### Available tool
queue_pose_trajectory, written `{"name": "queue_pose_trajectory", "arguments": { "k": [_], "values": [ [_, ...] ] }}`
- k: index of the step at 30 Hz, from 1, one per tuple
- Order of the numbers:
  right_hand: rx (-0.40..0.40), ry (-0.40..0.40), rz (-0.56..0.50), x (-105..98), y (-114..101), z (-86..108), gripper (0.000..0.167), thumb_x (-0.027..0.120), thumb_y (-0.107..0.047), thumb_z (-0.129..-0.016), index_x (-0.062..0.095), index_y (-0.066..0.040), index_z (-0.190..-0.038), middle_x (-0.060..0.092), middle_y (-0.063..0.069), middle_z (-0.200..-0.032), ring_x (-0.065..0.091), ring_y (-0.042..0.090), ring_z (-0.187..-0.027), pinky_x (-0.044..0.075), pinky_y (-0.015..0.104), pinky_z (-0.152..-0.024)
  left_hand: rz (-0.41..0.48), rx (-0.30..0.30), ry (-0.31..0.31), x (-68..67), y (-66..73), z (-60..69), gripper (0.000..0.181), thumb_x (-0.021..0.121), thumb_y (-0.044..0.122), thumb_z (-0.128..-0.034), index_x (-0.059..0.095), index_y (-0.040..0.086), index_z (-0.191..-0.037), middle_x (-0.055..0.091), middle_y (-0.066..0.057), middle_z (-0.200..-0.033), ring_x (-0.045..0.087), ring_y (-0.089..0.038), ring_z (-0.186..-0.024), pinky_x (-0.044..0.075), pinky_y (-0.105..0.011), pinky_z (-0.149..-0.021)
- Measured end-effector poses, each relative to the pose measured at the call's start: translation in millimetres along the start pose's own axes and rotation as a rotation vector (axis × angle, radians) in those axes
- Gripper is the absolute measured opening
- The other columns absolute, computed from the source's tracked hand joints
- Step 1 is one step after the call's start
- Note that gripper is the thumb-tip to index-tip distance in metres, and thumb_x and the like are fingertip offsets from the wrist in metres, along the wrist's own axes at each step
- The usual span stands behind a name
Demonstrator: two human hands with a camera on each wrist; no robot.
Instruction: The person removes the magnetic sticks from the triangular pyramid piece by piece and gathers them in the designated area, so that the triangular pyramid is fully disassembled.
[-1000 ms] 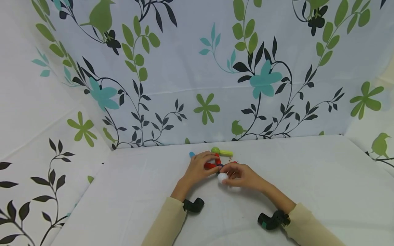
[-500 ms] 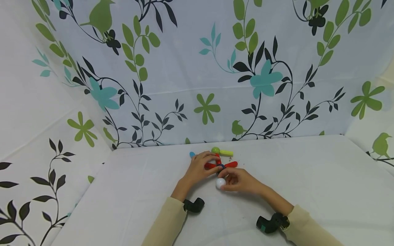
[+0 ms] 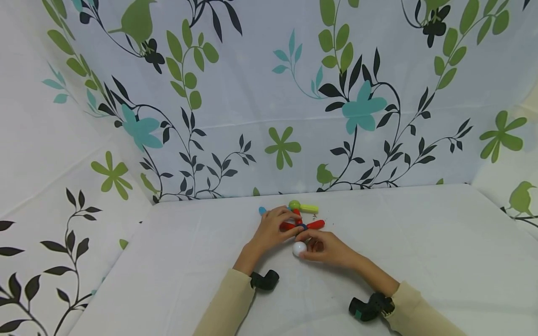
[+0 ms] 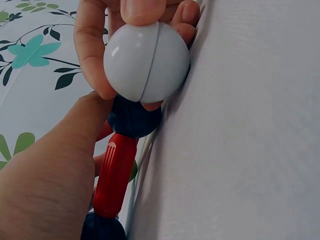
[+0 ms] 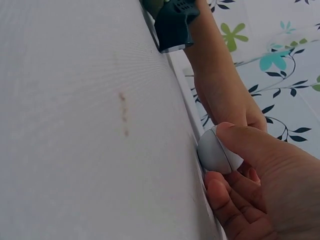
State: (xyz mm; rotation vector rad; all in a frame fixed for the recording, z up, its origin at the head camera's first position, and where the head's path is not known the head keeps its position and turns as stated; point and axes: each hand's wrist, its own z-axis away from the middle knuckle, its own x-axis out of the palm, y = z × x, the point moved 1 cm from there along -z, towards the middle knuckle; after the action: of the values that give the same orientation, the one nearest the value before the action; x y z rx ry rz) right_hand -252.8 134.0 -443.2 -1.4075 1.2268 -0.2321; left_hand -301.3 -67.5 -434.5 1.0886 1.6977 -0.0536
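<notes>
ball (image 3: 298, 248) before joined rods (image 3: 316, 225), single rod (image 3: 310, 209) (plus second ball (image 3: 294, 205)) behind them

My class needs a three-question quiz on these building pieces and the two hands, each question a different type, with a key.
1. Multiple choice: which piece is in the right grip?
(a) a yellow-green rod
(b) the white ball
(c) a blue piece

2. True or false: in the head view, the green ball appears higher in the picture than the white ball.

3. Fill in: in the left-wrist view, the balls at the two ends of the most visible red rod are ____ in colour.

Key: 1 b; 2 true; 3 dark blue.
</notes>
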Motion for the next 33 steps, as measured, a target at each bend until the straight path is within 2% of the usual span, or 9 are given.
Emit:
{"name": "queue_pose_trajectory", "arguments": {
  "k": [7, 10, 15, 18, 24, 26, 33],
  "values": [
    [0.043, -0.005, 0.005, -3, -3, -0.2, 0.032, 0.072, -0.016, -0.089, 0.063, -0.002, -0.116, 0.066, 0.009, -0.106, 0.062, 0.013, -0.082, 0.053, 0.024, -0.071, -0.012, -0.011, -0.011, 0.7, -0.4, 0.2, 0.025, 0.071, 0.033, -0.0894, 0.071, 0.019, -0.11, 0.059, 0.001, -0.104, 0.054, -0.017, -0.11, 0.034, -0.052, -0.099],
    [0.062, 0.01, -0.02, -7, -4, -0.1, 0.03, 0.07, -0.016, -0.091, 0.063, -0.001, -0.116, 0.065, 0.01, -0.107, 0.065, 0.018, -0.079, 0.055, 0.027, -0.068, -0.016, -0.011, -0.018, 0.8, -0.2, 0.4, 0.026, 0.071, 0.034, -0.0899, 0.071, 0.019, -0.111, 0.059, 0.0, -0.106, 0.054, -0.018, -0.111, 0.034, -0.053, -0.1],
    [0.041, 0.076, -0.043, -15, 0, 1.3, 0.022, 0.067, -0.009, -0.092, 0.064, 0.002, -0.112, 0.064, 0.015, -0.107, 0.064, 0.028, -0.073, 0.054, 0.03, -0.061, -0.007, -0.015, -0.027, 0.4, -0.1, 0.3, 0.028, 0.07, 0.036, -0.0899, 0.071, 0.019, -0.112, 0.059, 0.0, -0.105, 0.054, -0.017, -0.11, 0.033, -0.052, -0.101],
    [0.023, 0.136, -0.023, -19, 3, 2.1, 0.019, 0.066, -0.006, -0.092, 0.066, 0.002, -0.11, 0.065, 0.016, -0.104, 0.062, 0.025, -0.074, 0.053, 0.028, -0.06, 0.002, -0.02, -0.028, -0.2, 0.2, 0.5, 0.029, 0.071, 0.037, -0.089, 0.071, 0.019, -0.112, 0.059, 0.001, -0.106, 0.053, -0.016, -0.11, 0.032, -0.052, -0.101],
    [0.027, 0.226, 0.0, -23, 6, 2.9, 0.017, 0.066, -0.005, -0.092, 0.068, -0.001, -0.108, 0.064, 0.014, -0.107, 0.059, 0.011, -0.086, 0.051, 0.023, -0.064, 0.002, -0.047, -0.041, -0.1, 0.3, 0.8, 0.03, 0.071, 0.04, -0.0884, 0.072, 0.022, -0.113, 0.059, 0.002, -0.113, 0.051, -0.018, -0.117, 0.029, -0.052, -0.104],
    [0.023, 0.246, 0.028, -23, 2, 3.0, 0.016, 0.066, -0.003, -0.091, 0.068, 0.0, -0.106, 0.063, 0.015, -0.109, 0.058, 0.011, -0.087, 0.051, 0.022, -0.066, 0.0, -0.059, -0.049, 0.2, -0.2, 0.6, 0.029, 0.071, 0.041, -0.0884, 0.073, 0.024, -0.112, 0.059, 0.002, -0.115, 0.05, -0.018, -0.119, 0.028, -0.052, -0.105],
    [0.048, 0.341, 0.2, -25, 19, 3.1, 0.025, 0.069, -0.002, -0.088, 0.068, -0.005, -0.112, 0.063, 0.013, -0.116, 0.054, 0.022, -0.089, 0.047, 0.024, -0.07, -0.005, -0.09, -0.078, 0.3, -0.3, 0.2, 0.028, 0.07, 0.041, -0.0888, 0.073, 0.025, -0.112, 0.059, 0.0, -0.119, 0.046, -0.022, -0.126, 0.025, -0.053, -0.108]
  ]
}}
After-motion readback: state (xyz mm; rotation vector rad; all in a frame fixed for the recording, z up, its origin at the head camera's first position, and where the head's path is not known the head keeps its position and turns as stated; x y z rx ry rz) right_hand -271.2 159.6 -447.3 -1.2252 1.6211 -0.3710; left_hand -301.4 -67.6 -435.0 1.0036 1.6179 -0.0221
